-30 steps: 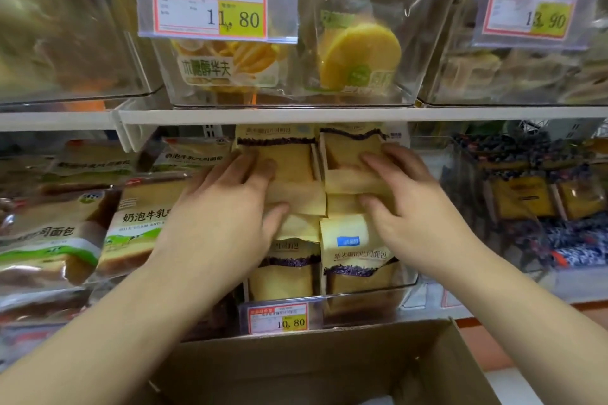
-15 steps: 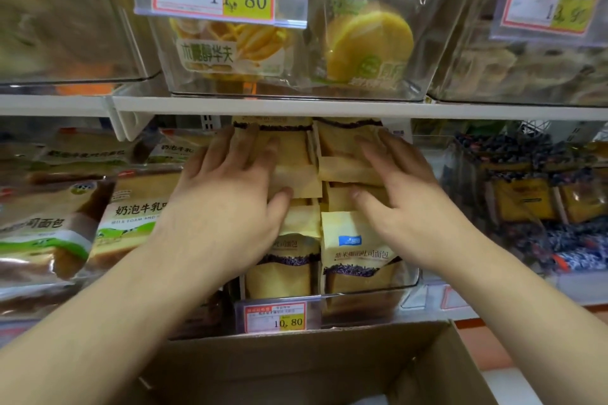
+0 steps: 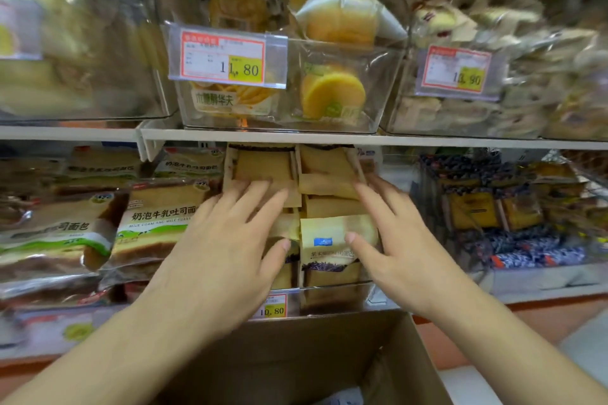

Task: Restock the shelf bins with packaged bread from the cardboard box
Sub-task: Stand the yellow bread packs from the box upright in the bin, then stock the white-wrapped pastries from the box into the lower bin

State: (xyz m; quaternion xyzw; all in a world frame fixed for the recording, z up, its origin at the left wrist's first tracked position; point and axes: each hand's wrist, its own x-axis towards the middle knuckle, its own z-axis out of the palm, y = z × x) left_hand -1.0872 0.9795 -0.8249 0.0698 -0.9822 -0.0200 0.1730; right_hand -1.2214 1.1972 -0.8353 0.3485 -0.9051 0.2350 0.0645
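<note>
Tan bread packs [image 3: 329,181] with purple bands stand stacked in two columns inside a clear shelf bin [image 3: 332,299] on the lower shelf. My left hand [image 3: 227,243] lies flat with straight fingers on the left column. My right hand [image 3: 394,240] reaches with spread fingers along the right column, its thumb by the front pack [image 3: 325,250]. Neither hand holds a pack. The open cardboard box [image 3: 296,358] sits right below my arms; its inside is mostly hidden.
Milk toast packs [image 3: 158,220] fill the bin to the left, dark blue and yellow packs [image 3: 500,217] the bin to the right. Above the white shelf edge [image 3: 296,136], clear bins with round yellow cakes [image 3: 332,92] carry price tags [image 3: 227,57].
Both hands have drawn back a little from the stacked packs, fingers more spread. The camera has tilted up, showing more of the upper shelf.
</note>
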